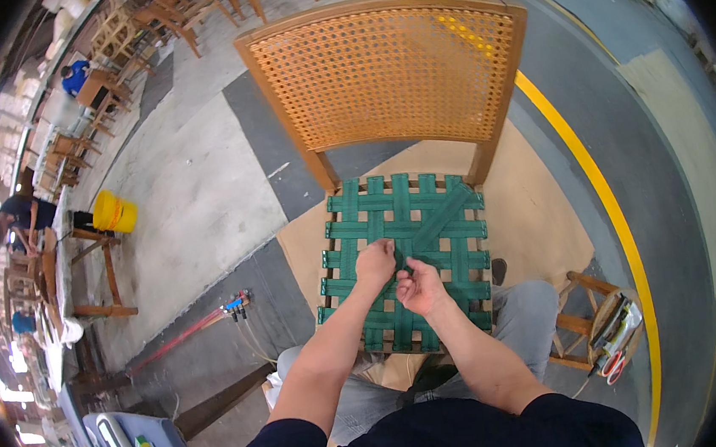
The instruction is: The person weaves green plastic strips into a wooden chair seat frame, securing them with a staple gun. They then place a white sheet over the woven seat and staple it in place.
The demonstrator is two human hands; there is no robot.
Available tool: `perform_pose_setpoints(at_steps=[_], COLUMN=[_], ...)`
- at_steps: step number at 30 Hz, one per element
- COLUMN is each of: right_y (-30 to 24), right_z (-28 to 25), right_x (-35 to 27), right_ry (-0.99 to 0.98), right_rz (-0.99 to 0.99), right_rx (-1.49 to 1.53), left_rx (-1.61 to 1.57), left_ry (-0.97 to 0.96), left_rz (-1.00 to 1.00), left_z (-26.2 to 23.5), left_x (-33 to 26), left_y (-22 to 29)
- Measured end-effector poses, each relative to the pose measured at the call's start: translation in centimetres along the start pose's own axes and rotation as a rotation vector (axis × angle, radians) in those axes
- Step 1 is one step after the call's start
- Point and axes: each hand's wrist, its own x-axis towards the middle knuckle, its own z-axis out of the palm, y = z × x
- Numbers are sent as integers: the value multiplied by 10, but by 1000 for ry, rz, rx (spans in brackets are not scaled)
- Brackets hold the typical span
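While a loose green webbing strap (444, 218) slants from the back right corner of the woven seat (346, 228) toward its middle, the left hand (376, 263) pinches its near end. Just beside, the right hand (420, 288) curls narrowly; whether it holds the strap, I cannot tell. Beyond the seat's back edge rises a wood-framed cane backrest (388, 76).

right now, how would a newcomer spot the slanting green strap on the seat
Find the cane backrest; below it is the seat of interlaced green straps. From near the seat's far right corner, the slanting strap runs toward the left hand and right hand. Its neighbours lie straight across or front to back; it alone cuts diagonally.
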Motion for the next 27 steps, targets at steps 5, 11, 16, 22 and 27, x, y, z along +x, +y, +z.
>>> perform_pose_setpoints(at_steps=[5, 11, 16, 22, 27], right_y=[-27, -9, -23, 10, -5], right_z=[-14, -1, -8, -8, -92], right_x=[29, 32, 27, -25, -78], right_ry=[-129, -121, -237, 38, -79], right_rz=[49, 149, 106, -180, -440], right_rx=[307, 231, 181, -436, -1523], left_rx=[0, 33, 47, 36, 43], left_ry=[-737, -912, -827, -360, -41], left_rz=[-269, -451, -279, -106, 13], left_z=[-15, -9, -8, -6, -68], left_x=[52, 64, 64, 27, 38], left_y=[45, 9, 27, 17, 2])
